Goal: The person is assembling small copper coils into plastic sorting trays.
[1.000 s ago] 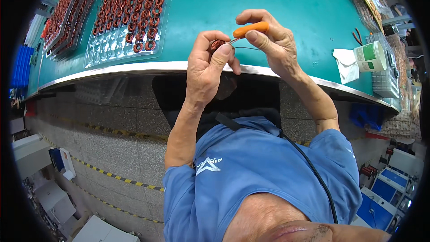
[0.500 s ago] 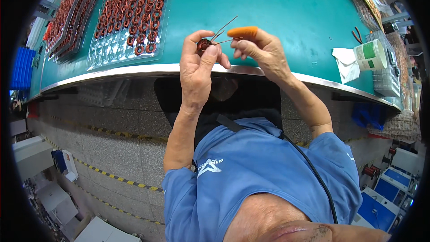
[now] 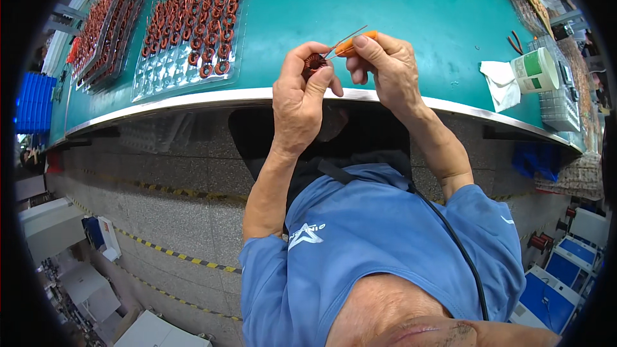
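Observation:
Between its thumb and fingers, my left hand (image 3: pixel 297 108) pinches a toroidal coil (image 3: pixel 314 63), a dark ring wound with copper-red wire. Long wire leads rise from the coil up and to the right. My right hand (image 3: pixel 396 74) is close beside it, closed on the leads, its thumb pressed against the index finger. An orange finger cot (image 3: pixel 347 47) covers that index finger. The exact spot where the wire is pinched is partly hidden by the thumb and cot. Both hands are above the table's front edge.
Clear plastic trays (image 3: pixel 186 83) of similar coils (image 3: pixel 222 67) stand on the green table (image 3: pixel 398 0) at left, some stacked. At right are a white-green cup (image 3: pixel 535 69), a white cloth (image 3: pixel 500 83), pliers-like handles (image 3: pixel 515 42) and a clear tray (image 3: pixel 560 112). More coils lie along the far edge.
My right thumb and orange-covered finger have closed on the leads near the coil, where they were more apart before. The view has shifted slightly, with both hands appearing further right.

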Action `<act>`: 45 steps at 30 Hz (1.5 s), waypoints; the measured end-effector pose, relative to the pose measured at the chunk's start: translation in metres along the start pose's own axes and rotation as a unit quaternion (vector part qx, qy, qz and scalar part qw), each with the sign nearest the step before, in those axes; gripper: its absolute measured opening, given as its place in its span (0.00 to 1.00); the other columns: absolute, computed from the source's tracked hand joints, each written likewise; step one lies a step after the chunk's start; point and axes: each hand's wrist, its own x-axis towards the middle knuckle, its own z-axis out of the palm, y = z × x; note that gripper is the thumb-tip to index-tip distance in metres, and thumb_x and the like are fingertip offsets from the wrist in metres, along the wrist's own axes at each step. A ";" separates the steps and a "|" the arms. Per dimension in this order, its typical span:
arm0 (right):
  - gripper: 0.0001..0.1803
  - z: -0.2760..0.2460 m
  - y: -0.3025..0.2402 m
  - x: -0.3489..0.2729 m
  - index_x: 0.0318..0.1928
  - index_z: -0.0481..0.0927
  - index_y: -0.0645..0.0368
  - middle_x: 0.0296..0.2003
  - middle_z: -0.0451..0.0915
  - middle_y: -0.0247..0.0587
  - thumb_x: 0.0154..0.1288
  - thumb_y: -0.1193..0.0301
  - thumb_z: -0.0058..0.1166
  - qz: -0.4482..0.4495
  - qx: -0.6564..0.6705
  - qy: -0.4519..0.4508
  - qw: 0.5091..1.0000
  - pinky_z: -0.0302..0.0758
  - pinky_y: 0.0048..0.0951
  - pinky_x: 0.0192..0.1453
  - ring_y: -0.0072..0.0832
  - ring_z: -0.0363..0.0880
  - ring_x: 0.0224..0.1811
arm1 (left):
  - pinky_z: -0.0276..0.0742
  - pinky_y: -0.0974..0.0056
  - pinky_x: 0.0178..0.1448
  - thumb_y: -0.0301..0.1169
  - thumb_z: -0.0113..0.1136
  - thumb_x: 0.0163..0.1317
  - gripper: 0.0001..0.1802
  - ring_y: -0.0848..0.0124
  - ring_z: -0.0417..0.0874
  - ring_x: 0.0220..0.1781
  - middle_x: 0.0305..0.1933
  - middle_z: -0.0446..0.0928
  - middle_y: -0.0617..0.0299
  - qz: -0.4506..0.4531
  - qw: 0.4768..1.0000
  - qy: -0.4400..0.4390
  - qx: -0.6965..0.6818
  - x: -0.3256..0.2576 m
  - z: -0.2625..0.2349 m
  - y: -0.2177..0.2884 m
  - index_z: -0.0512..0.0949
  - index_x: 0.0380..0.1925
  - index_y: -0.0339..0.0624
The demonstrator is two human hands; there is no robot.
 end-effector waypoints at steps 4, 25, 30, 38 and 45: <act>0.17 -0.006 0.008 -0.002 0.37 0.83 0.67 0.23 0.79 0.36 0.70 0.63 0.53 0.032 0.017 -0.029 0.999 0.70 0.19 0.26 0.18 0.76 0.22 | 0.73 0.73 0.37 0.27 0.51 0.70 0.14 0.76 0.78 0.30 0.31 0.73 0.62 -0.018 0.999 -0.018 -0.032 -0.005 -0.002 0.000 0.68 0.52 0.32; 0.09 0.005 0.003 -0.016 0.41 0.80 0.65 0.23 0.80 0.37 0.65 0.72 0.59 -0.087 -0.120 0.003 0.989 0.73 0.18 0.23 0.19 0.77 0.20 | 0.68 0.74 0.25 0.34 0.51 0.71 0.12 0.78 0.72 0.20 0.20 0.70 0.66 -0.071 0.994 0.033 -0.078 -0.013 0.000 -0.002 0.73 0.45 0.36; 0.13 0.000 0.008 -0.011 0.48 0.77 0.66 0.26 0.80 0.38 0.69 0.70 0.56 -0.044 -0.061 0.017 0.997 0.71 0.18 0.26 0.21 0.78 0.23 | 0.67 0.74 0.25 0.32 0.51 0.72 0.11 0.77 0.74 0.21 0.21 0.71 0.65 -0.078 0.991 0.033 -0.105 -0.013 -0.001 -0.004 0.72 0.46 0.36; 0.16 -0.005 0.013 -0.024 0.38 0.79 0.66 0.21 0.78 0.36 0.72 0.63 0.51 0.048 -0.041 0.015 0.998 0.68 0.16 0.20 0.19 0.74 0.16 | 0.70 0.71 0.27 0.31 0.51 0.71 0.11 0.74 0.76 0.23 0.23 0.73 0.62 -0.010 0.999 0.012 0.033 -0.006 -0.007 -0.017 0.70 0.49 0.39; 0.16 -0.007 0.008 -0.014 0.34 0.80 0.61 0.20 0.78 0.33 0.67 0.59 0.58 0.129 0.056 -0.053 0.989 0.67 0.15 0.20 0.16 0.75 0.18 | 0.76 0.60 0.38 0.27 0.56 0.66 0.13 0.57 0.81 0.34 0.33 0.77 0.51 0.080 0.954 -0.129 0.257 0.007 -0.015 0.003 0.70 0.50 0.39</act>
